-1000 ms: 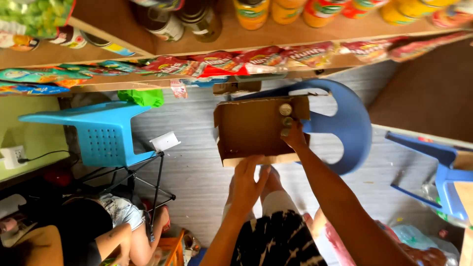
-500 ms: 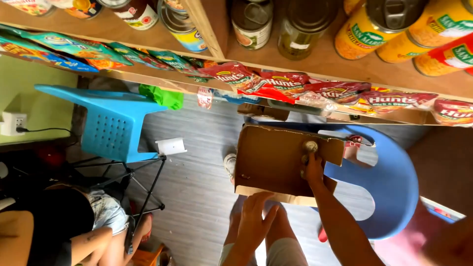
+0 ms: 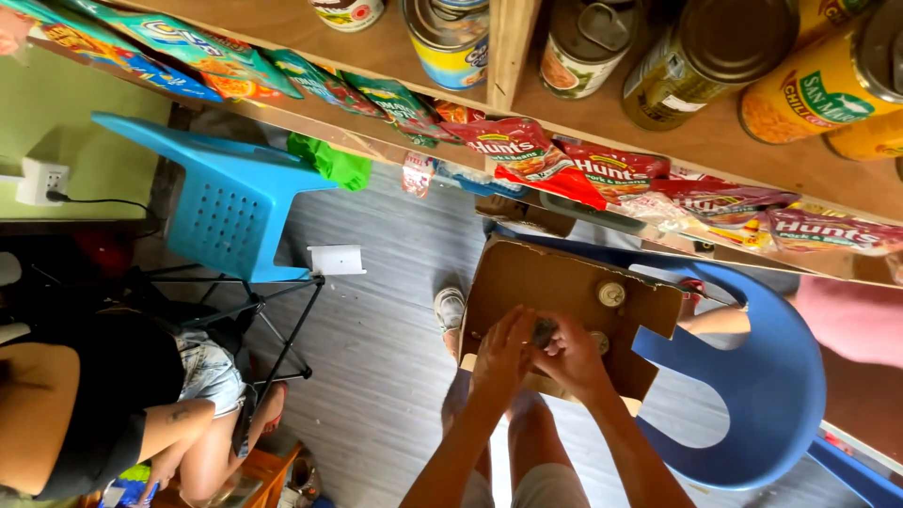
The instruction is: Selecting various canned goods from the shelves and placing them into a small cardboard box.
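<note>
I see brown cardboard box (image 3: 536, 292), dark blue plastic chair (image 3: 762, 395), light blue perforated chair (image 3: 221, 212), red sauce pouches (image 3: 564, 169), yellow cans (image 3: 818, 89), grey plank floor (image 3: 376, 348), green wall (image 3: 66, 132)

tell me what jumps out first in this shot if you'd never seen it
The person's left hand and right hand meet at centre over an open cardboard box, closed together on a small dark object. The box rests on a dark blue plastic chair. Above, a wooden shelf carries large cans, with red pouches below its edge.
</note>
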